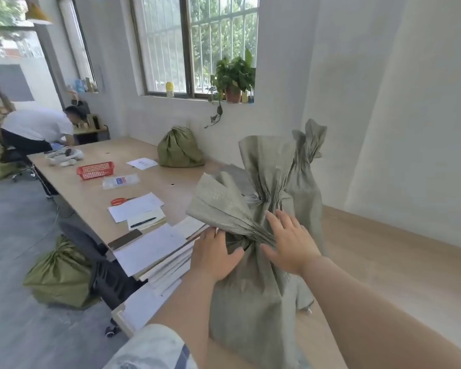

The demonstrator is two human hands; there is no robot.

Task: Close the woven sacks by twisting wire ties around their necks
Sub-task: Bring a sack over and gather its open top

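Left hand [214,255]: open, fingers straight. My palm lies flat against the left side of the near grey-green woven sack [250,310], just under its gathered neck, and grips nothing.
Right hand [290,246]: open, fingers spread. It rests on the bunched fabric at the right of the same neck, my thumb pointing towards my left hand.
Hands together: apart, one on each side of the neck.
Near sack: stands upright on the pale wooden desk [383,262] right in front of me. Its neck is cinched and its top flares up to the left.
Wire tie: I cannot make one out at that neck.
Second grey-green woven sack [301,198]: upright just behind the first, neck also gathered.
Beside my left hand: a stack of white papers [155,251].
Further along the desk: orange-handled scissors [119,200] and a red plastic mesh basket [95,170].
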